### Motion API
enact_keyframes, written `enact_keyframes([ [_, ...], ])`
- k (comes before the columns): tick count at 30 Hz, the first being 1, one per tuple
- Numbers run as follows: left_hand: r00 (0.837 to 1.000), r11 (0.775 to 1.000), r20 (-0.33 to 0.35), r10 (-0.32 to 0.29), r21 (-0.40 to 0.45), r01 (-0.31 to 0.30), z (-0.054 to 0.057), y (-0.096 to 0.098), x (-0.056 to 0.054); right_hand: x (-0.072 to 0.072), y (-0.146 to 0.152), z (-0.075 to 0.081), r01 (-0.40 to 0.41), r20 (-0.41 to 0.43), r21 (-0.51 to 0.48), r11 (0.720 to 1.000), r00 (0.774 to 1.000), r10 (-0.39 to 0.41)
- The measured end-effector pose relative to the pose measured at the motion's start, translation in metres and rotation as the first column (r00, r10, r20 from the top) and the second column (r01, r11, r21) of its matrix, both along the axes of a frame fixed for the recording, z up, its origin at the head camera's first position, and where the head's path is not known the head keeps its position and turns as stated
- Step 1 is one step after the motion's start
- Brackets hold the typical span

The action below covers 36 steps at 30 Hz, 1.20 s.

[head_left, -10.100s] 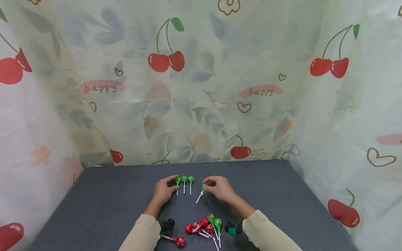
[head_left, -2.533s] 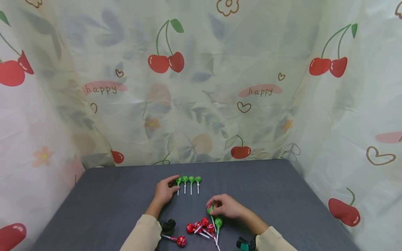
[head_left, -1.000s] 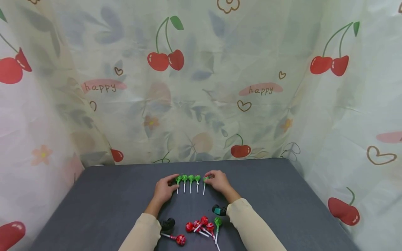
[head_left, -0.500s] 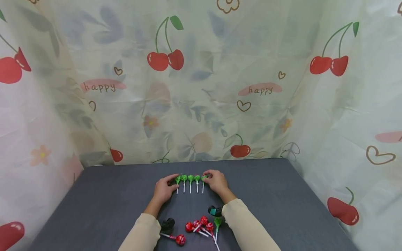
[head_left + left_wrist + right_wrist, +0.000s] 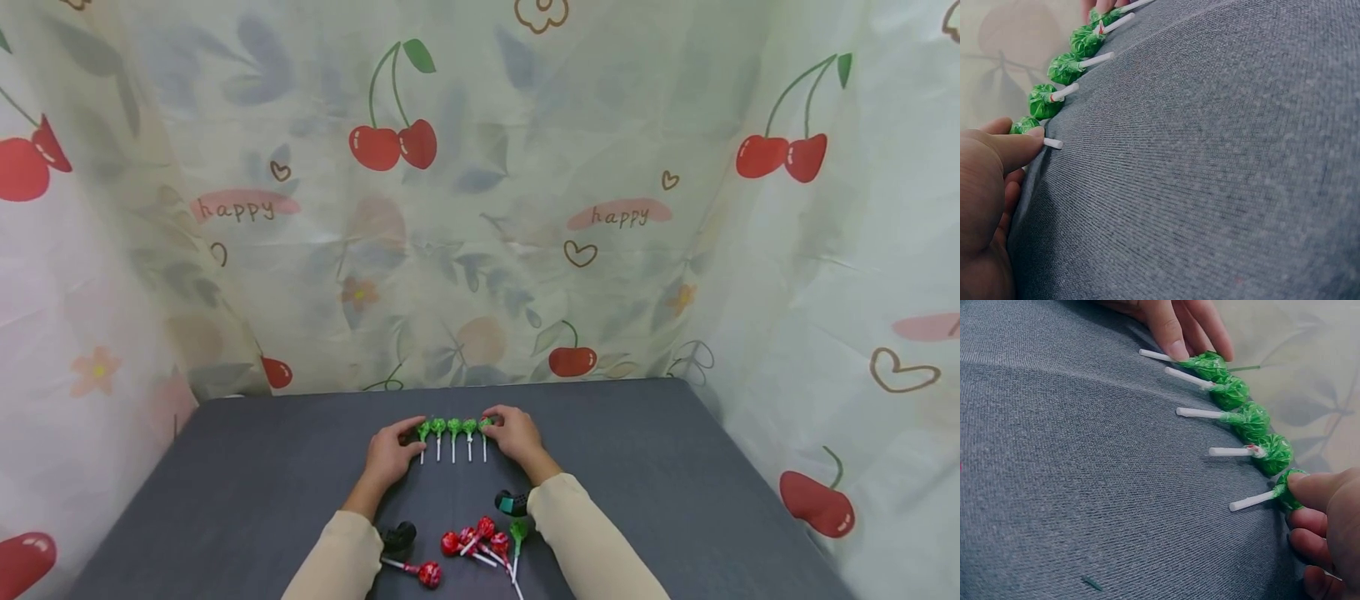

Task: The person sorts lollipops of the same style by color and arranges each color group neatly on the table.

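Observation:
Several green-wrapped lollipops (image 5: 1252,422) lie side by side in a row near the far edge of the table, white sticks toward me. At the row's left end, my left hand (image 5: 390,456) pinches the end lollipop (image 5: 1024,126) between thumb and fingers. My right hand (image 5: 519,435) holds the rightmost lollipop (image 5: 1252,501) by its wrapped head, thumb on top and fingers partly curled beneath. That head is partly covered by the thumb. Between the two hands, the middle lollipops rest untouched on the cloth.
Nearer me lies a loose pile of red lollipops (image 5: 486,527) with one green lollipop (image 5: 518,531) at its right. A separate red lollipop (image 5: 430,575) lies by the left sleeve. Grey cloth (image 5: 637,467) covers the table; a printed curtain (image 5: 480,275) stands behind.
The green row has grown rightward as my right hand brought lollipops from the pile. Lately that hand slid the last one slightly left, closer to the row. My left hand has stayed put.

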<state>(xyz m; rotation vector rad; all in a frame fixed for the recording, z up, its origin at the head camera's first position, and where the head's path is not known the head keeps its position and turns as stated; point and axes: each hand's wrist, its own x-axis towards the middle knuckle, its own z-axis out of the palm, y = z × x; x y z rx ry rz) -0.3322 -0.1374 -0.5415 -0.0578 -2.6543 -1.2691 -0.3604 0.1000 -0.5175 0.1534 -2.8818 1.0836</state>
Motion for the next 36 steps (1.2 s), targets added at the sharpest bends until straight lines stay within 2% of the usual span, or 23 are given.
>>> enact_keyframes([
  [15,1.0,1.0,-0.008,-0.005,0.0,0.005,0.0001,0.0001,-0.0001,0.0001,-0.0028,-0.0031,0.008,-0.013,0.023,1.0,1.0,-0.007],
  [28,1.0,1.0,-0.014,-0.015,-0.001,0.015,0.0009,0.0,0.0009,0.002,0.0001,-0.0073,-0.014,-0.031,-0.017,1.0,0.999,0.014],
  [36,1.0,1.0,-0.001,-0.01,0.004,0.01,0.0011,-0.0003,0.0008,0.0057,-0.0008,-0.0029,-0.045,0.003,0.041,0.998,0.999,0.045],
])
